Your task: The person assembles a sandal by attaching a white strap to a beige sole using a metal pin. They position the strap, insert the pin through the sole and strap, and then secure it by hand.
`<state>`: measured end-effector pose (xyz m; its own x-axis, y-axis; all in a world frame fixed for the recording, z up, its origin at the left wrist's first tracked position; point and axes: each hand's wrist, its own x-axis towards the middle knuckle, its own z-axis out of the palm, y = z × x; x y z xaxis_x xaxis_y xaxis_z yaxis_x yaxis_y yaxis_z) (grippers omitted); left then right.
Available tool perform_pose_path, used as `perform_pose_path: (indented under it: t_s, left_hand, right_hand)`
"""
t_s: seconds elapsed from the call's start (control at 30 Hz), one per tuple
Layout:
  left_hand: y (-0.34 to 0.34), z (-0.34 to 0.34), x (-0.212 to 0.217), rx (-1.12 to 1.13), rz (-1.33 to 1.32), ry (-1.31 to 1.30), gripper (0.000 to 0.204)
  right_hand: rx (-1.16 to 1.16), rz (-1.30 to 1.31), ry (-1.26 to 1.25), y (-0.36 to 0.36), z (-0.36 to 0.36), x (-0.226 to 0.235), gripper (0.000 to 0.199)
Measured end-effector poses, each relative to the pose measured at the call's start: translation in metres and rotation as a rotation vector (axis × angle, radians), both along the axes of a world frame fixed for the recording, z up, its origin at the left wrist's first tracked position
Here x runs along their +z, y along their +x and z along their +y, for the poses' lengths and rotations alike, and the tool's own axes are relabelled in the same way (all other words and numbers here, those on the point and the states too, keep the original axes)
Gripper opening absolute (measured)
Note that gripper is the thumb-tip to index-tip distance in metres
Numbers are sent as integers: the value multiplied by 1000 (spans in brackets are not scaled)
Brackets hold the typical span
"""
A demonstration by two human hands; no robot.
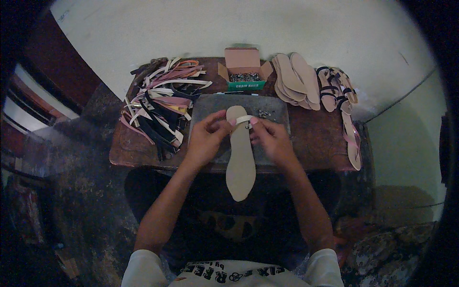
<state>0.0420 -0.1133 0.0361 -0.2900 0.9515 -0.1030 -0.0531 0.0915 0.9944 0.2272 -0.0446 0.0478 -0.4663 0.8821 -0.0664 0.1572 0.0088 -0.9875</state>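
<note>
Two hands (pixel 210 135) (pixel 273 137), one pale strap (pixel 244 118), one sole (pixel 241 160)

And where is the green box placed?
In the head view, the green box stands at the table's far edge, between loose straps (left) and stacked soles (right).

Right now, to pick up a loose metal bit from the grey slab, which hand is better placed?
Likely the right hand: it is nearer the metal bits, with the left hand across the pale sole. Both appear to pinch the white strap, though, so the right would first let go.
</note>
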Motion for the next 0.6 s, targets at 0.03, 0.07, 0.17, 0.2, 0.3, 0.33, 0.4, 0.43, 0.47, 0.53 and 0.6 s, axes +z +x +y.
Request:
perform_pose_path:
  t_s: [0.03, 0.07, 0.17, 0.2, 0.3, 0.33, 0.4, 0.43, 0.47, 0.53, 0.6]
  left_hand:
    - [-1, 0, -1, 8, 19, -2, 53]
    - [0, 0, 1, 7, 12, -8, 53]
    - [1, -1, 8, -23, 10, -22, 51]
    - [-1, -1, 8, -51, 22, -23, 50]
    - [-2, -1, 7, -73, 4, -28, 49]
    - [-3, -1, 6, -70, -11, -30, 48]
    - [-2, -2, 8, -77, 25, -37, 48]
    - [-2, -2, 9, -81, 43, -41, 48]
    - [-1, -1, 9, -82, 28, -38, 48]
    - [0, -1, 9, -86, -1, -32, 47]
    - [0, -1, 8, -91, -3, -40, 46]
  right_hand:
    - [27, 13, 42, 0, 1, -2, 38]
    - [50, 24, 86, 3, 2, -5, 36]
    - [34, 57, 141, 6, 8, -17, 32]
    - [14, 67, 146, 6, 10, -19, 32]
    - [-47, -31, 93, 5, 8, -9, 32]
    - [-41, -7, 71, 4, 8, -9, 31]
    - [-36, 39, 31, 5, 9, -9, 31]
    - [-32, 68, 31, 5, 10, -12, 31]
    - [-28, 97, 30, 5, 12, -15, 31]
    - [-21, 119, 23, 7, 15, -20, 31]
    - [-10, 108, 7, 7, 16, -20, 31]
